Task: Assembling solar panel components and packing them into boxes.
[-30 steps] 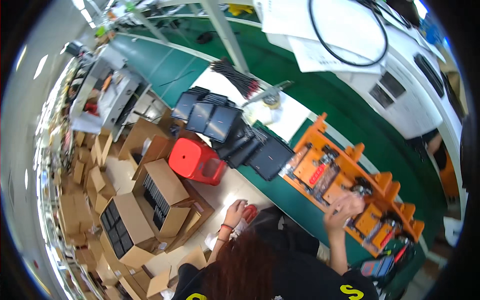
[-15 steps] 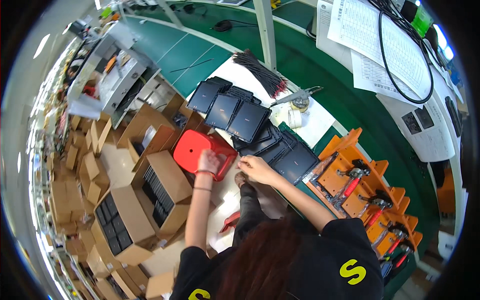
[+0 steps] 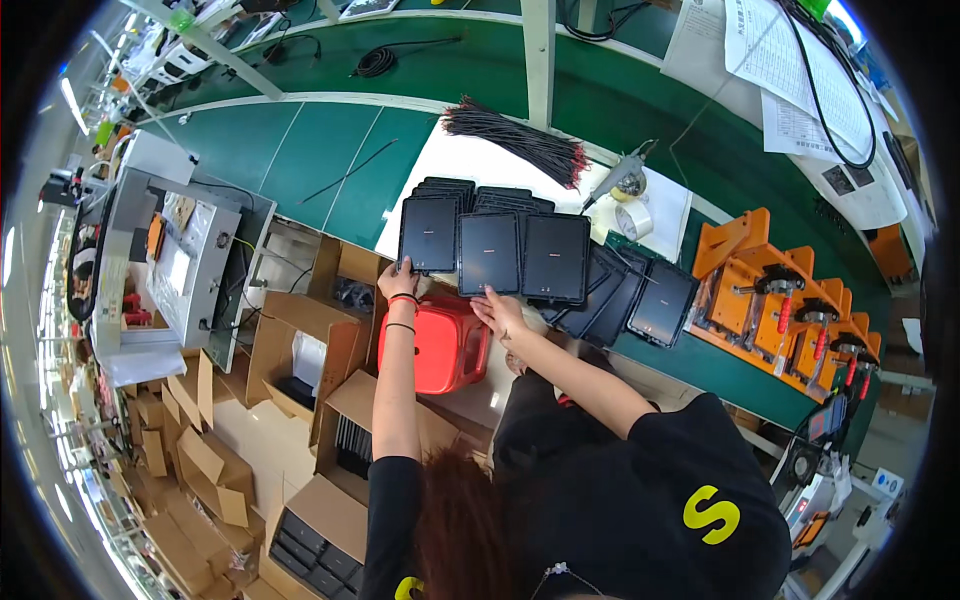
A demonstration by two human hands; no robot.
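Flat black rectangular panels lie in overlapping stacks on the bench. My left hand (image 3: 398, 282) is closed at the lower left corner of the left black panel (image 3: 429, 236), fingertips on its edge. At the near edge of the middle black panel (image 3: 488, 262) is my right hand (image 3: 499, 314), a fingertip on top and other fingers partly hidden at the rim. Beside it, the right black panel (image 3: 555, 257) rests untouched on its stack. More black panels (image 3: 664, 302) are fanned out farther right.
A red stool (image 3: 425, 352) stands below my left forearm. Behind the panels lie a bundle of black wires (image 3: 520, 142), a tape roll (image 3: 634, 219) and a grey handheld tool (image 3: 612, 180). Orange clamp fixtures (image 3: 765, 290) line the right; open cardboard boxes (image 3: 320, 515) sit lower left.
Both hands have moved forward from over the stool and floor to the near edges of the black panels. The view has shifted, bringing more of the bench's left side in.
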